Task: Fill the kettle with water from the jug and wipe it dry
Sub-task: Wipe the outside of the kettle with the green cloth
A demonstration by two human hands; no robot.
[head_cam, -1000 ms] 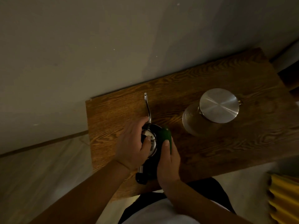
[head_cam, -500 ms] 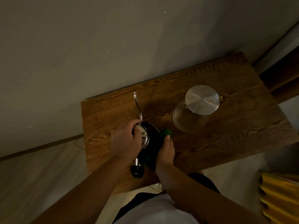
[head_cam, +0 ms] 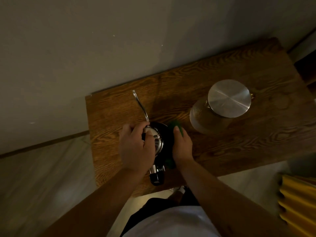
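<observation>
A dark kettle (head_cam: 165,134) with a shiny lid, a thin gooseneck spout toward the wall and a handle toward me stands on the wooden table (head_cam: 239,144). My left hand (head_cam: 136,147) grips the kettle's lid and top from the left. My right hand (head_cam: 182,144) presses a green cloth (head_cam: 172,125) against the kettle's right side; part of the cloth shows below the wrist too. To the right stands a glass jug (head_cam: 201,117) with a round metal lid, untouched.
The table's back edge runs along a plain wall (head_cam: 119,40). Pale floor (head_cam: 42,177) lies to the left and in front. A yellow ribbed object (head_cam: 297,200) sits at the right near corner. A dark gap opens beyond the table's far right corner.
My right hand with the cloth has shifted a little along the kettle's right side. The left hand stays on the lid. The camera has moved slightly.
</observation>
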